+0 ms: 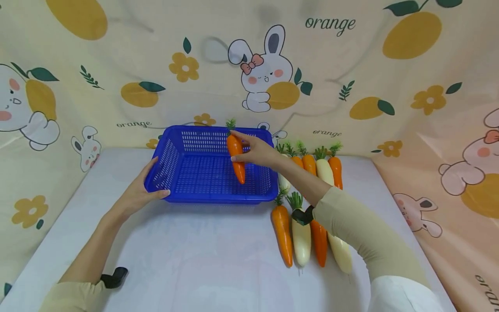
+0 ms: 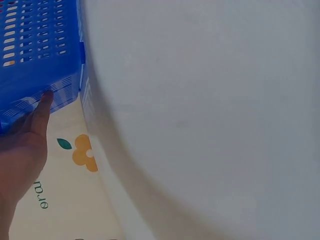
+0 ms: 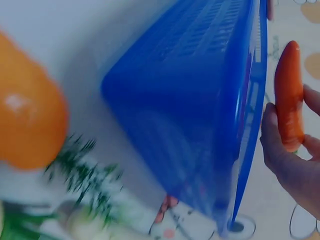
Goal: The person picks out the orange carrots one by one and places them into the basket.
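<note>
A blue plastic basket [image 1: 212,197] with slotted walls stands at the back of the table. My left hand [image 1: 134,195] grips its left end, thumb on the front rim and fingers around the outer side; the left wrist view shows this hand [image 2: 27,145] against the basket wall [image 2: 45,75]. Over the right part of the basket, my right hand [image 1: 257,151] pinches an orange carrot [image 1: 236,151] with a green leafy top, tip pointing down. The right wrist view shows the carrot [image 3: 289,95] between thumb and fingers, beyond the basket's rim.
Right of the basket, several carrots [image 1: 282,234] and white radishes [image 1: 302,242] lie in two rows on the white table [image 1: 218,260], partly hidden under my right forearm. A patterned cloth [image 1: 171,52] hangs close behind the basket.
</note>
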{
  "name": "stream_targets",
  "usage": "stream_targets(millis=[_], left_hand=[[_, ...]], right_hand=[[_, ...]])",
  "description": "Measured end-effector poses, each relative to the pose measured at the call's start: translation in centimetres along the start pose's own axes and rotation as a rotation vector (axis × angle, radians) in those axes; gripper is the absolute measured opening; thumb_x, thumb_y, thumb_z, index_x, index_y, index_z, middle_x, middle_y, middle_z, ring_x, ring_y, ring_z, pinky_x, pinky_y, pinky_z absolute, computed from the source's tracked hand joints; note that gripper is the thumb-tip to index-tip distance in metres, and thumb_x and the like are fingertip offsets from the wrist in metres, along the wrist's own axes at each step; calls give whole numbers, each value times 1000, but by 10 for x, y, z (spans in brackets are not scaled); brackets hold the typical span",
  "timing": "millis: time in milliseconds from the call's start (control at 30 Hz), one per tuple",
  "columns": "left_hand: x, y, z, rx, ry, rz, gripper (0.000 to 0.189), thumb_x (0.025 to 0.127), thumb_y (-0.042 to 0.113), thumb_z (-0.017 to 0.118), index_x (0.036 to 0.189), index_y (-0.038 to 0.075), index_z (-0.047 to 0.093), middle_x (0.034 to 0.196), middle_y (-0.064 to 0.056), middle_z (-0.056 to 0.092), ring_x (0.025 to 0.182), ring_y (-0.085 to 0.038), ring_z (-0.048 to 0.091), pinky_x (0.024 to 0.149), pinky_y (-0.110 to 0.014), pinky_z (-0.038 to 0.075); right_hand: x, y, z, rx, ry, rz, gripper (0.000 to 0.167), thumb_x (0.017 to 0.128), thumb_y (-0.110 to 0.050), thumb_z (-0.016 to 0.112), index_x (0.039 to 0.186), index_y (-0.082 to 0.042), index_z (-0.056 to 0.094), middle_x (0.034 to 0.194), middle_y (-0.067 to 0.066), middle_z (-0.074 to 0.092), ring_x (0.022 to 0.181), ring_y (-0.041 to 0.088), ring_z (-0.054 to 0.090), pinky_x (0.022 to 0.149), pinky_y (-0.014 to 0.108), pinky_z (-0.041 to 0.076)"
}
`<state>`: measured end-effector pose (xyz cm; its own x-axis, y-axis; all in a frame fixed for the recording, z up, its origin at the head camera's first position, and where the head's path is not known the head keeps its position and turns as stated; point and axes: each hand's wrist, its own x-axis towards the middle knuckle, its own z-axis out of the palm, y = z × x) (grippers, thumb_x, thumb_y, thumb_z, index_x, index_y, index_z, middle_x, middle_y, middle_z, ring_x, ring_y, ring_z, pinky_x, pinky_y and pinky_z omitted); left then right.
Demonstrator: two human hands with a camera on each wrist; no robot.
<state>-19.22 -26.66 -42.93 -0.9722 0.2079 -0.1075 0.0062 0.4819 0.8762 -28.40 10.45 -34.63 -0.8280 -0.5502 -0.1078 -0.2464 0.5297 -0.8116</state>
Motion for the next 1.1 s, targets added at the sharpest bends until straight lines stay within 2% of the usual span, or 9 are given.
stream_targets(millis=[267,400,500,633,867,1100], left_hand=[[0,1,0,-4,-2,3,109,87,26,77,160,36,-4,166,-15,-3,150,-44,0,114,-71,8],[0,0,-2,4,-1,4,110,87,26,77,159,36,-4,166,-16,-3,150,-45,-1,113,-72,8],[-1,0,-3,10,1,-1,109,87,27,77,160,36,-4,166,-16,-3,149,-45,0,113,-72,8],[-2,0,-2,15,6,-15,109,87,30,77,159,37,-4,166,-16,-3,149,-46,1,112,-73,8],[-3,-2,4,-5,-9,-45,107,88,35,76,159,39,-5,166,-19,-2,147,-50,7,111,-74,13],[0,-3,1,-10,9,-31,105,89,31,75,159,39,-4,166,-18,0,147,-49,10,111,-73,15]], right_hand=[[30,-14,34,16,-60,-3,85,90,-20,74,159,-22,25,143,13,47,124,28,49,94,35,51],[45,-22,49,51,-98,8,84,91,-15,72,160,-22,23,144,15,44,115,29,55,87,32,57],[58,-26,61,117,-117,30,85,92,-11,72,160,-21,22,144,16,42,112,29,58,80,32,60],[74,-29,77,164,-97,57,86,91,-10,73,160,-20,23,141,16,44,109,28,59,78,33,61],[92,-33,108,170,-76,96,87,90,-11,74,160,-20,23,134,18,49,102,26,61,76,35,61],[108,-29,131,201,-41,90,88,88,-11,76,159,-20,25,132,19,51,100,27,63,76,38,61]])
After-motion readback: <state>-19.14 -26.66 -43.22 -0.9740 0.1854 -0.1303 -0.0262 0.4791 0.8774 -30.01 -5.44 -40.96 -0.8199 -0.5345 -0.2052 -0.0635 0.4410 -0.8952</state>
